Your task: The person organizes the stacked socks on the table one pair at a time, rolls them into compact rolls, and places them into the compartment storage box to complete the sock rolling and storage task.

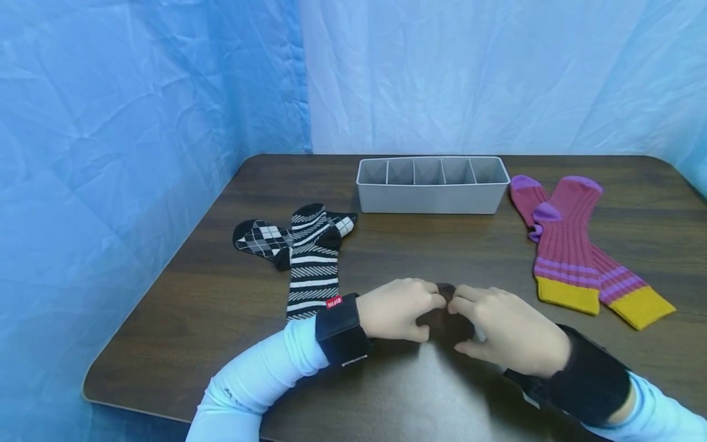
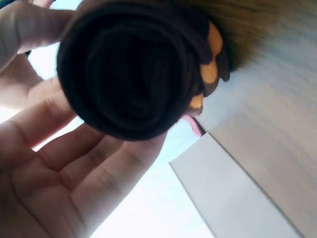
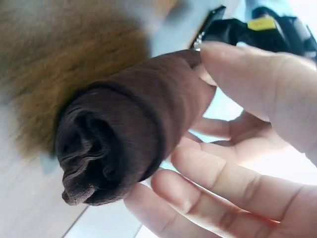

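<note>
Both hands hold a rolled-up brown sock bundle low over the front middle of the table. My left hand grips one end with thumb and fingers, and my right hand grips the other. The left wrist view looks into the dark coiled end of the bundle, where orange patches show along the side. In the right wrist view, bunched folds poke out of the near end of the bundle, and fingertips lie along its underside. The head view mostly hides the roll behind the fingers.
A grey box with several compartments stands at the back of the table. Left of the hands lie crossed black-and-white socks, one striped, one argyle. Pink socks with yellow cuffs lie crossed at the right. Blue sheeting hangs behind.
</note>
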`<action>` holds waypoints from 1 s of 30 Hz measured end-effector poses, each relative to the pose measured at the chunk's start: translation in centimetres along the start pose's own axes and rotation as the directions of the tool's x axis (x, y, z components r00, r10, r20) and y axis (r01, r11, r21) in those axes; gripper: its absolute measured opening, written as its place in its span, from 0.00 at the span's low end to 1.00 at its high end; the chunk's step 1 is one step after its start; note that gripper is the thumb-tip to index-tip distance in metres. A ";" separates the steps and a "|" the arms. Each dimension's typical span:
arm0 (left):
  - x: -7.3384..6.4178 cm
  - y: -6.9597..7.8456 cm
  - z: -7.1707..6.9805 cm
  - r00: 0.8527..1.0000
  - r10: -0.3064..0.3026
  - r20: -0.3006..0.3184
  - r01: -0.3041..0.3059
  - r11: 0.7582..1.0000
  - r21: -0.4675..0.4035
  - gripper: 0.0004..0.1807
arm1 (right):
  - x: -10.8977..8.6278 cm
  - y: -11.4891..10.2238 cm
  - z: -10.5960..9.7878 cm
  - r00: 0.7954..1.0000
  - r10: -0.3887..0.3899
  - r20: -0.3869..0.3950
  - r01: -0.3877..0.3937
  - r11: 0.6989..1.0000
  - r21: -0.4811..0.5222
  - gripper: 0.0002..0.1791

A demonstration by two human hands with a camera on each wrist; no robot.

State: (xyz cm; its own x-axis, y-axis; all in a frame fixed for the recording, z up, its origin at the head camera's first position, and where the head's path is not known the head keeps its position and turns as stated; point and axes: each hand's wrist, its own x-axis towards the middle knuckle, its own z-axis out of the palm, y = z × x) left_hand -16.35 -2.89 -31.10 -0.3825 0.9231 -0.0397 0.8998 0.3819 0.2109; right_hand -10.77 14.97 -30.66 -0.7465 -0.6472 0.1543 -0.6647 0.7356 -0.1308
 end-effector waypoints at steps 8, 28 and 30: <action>0.1 -2.2 -0.7 0.986 0.145 0.088 -0.089 0.884 -0.459 0.15 | -0.1 -0.6 0.1 0.999 0.005 0.036 -0.009 0.995 0.100 0.21; -2.5 2.5 -0.6 0.981 0.079 -0.178 -0.021 0.952 0.305 0.12 | 2.3 1.8 -0.5 0.961 -0.043 0.271 -0.041 0.954 0.298 0.06; -2.6 2.8 0.1 0.972 0.108 -0.211 -0.016 0.917 0.399 0.12 | 2.8 2.4 -0.6 0.952 -0.053 0.302 -0.045 0.950 0.310 0.05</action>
State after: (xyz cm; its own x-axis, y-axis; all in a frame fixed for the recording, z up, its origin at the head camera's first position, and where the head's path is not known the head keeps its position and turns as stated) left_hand -12.78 -4.25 -30.54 -0.3184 0.9287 0.1900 0.9146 0.3536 -0.1962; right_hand -14.43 15.07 -29.96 -0.6840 -0.7156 -0.1417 -0.6065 0.6658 -0.4346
